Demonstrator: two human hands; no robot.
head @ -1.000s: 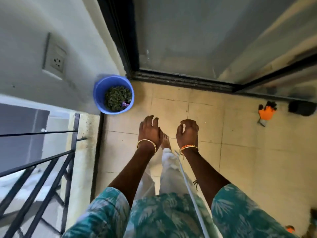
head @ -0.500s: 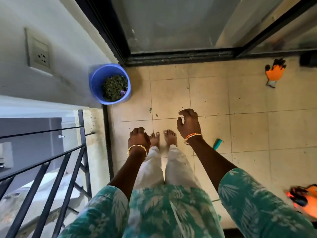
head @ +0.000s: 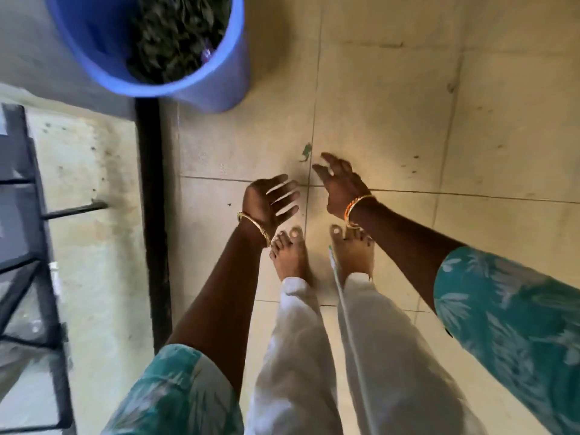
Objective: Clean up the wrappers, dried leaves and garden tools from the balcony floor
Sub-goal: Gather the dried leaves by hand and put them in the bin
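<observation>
A small green leaf scrap [head: 306,151] lies on the beige tiled floor [head: 392,120], just beyond my right hand [head: 340,183] fingertips. My left hand [head: 266,199] hovers beside it. Both hands' fingers are spread, holding nothing. The round blue plastic bucket [head: 216,80] of dried leaves [head: 175,32] stands well beyond my left fingers.
</observation>
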